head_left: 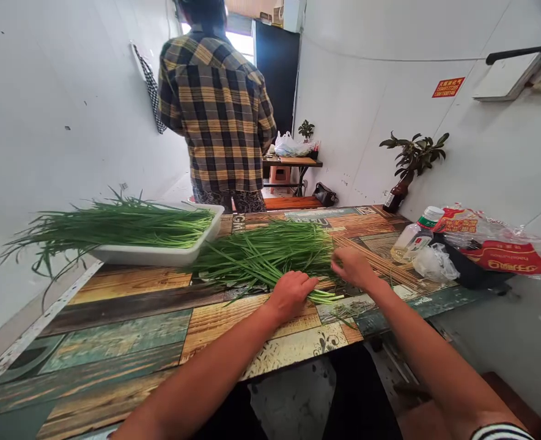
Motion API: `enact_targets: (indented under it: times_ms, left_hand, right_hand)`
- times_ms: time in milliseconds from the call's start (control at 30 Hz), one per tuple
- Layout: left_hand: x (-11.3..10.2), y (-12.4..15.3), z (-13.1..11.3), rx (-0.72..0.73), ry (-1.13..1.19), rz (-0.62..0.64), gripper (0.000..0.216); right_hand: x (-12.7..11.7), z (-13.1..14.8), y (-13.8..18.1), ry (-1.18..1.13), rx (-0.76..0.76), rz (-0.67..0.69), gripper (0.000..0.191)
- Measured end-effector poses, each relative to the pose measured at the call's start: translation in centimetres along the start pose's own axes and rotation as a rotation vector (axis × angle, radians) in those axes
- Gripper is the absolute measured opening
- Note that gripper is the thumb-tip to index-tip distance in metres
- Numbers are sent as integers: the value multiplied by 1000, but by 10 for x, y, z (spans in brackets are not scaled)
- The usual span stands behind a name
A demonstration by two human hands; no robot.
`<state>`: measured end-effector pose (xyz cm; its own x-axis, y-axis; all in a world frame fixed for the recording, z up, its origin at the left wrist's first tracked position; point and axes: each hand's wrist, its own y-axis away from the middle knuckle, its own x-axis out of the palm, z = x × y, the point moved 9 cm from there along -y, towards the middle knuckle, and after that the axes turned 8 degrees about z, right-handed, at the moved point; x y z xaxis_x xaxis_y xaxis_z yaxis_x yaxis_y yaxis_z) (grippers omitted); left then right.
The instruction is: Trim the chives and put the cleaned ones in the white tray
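Observation:
A heap of green garlic chives (270, 250) lies on the wood-patterned table, pale stem ends toward the right. My left hand (292, 292) is closed around a small bunch at the heap's near edge, its whitish stem ends poking out to the right. At the heap's stem end, my right hand (353, 267) has its fingers curled in; whatever they may hold is hidden. Thin bamboo skewers (389, 267) lie loose just beyond and to the right of that hand. Some trimmed green bits (346, 313) rest near the table's front.
A white tray (146, 255) piled with more chives stands at left. On the right are a clear bottle (412, 235), crumpled plastic (435, 263), red packaging (504, 256) and a potted plant in a brown bottle (396, 197). A person in a plaid shirt (219, 116) stands beyond the table.

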<state>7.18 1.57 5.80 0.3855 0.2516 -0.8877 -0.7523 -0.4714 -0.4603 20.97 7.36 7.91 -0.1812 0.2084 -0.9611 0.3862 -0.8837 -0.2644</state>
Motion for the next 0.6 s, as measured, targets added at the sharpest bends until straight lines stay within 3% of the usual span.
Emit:
enact_targets:
  times_ms: [167,300,400,533,600]
  left_hand:
    - [-17,3,1,-25,87,-183,36]
    - [-17,0,-6,35,119,-127,28]
    - [-13,-2,-12,93,124,-51,26]
    - [-17,-1,-11,82,89,-87,29]
    - [-17,0,-9,76,78,-111,29]
  right_hand:
    - [-29,42,39,-305,-70,-130,9]
    - [-34,70,63,-473,-184,-172,10]
    - [-25,54,75,-593,-111,-203,10]
    - [-22,-6,91,-740,283,-353,21]
    - [-27,-21,95,-799,433,-379,33]
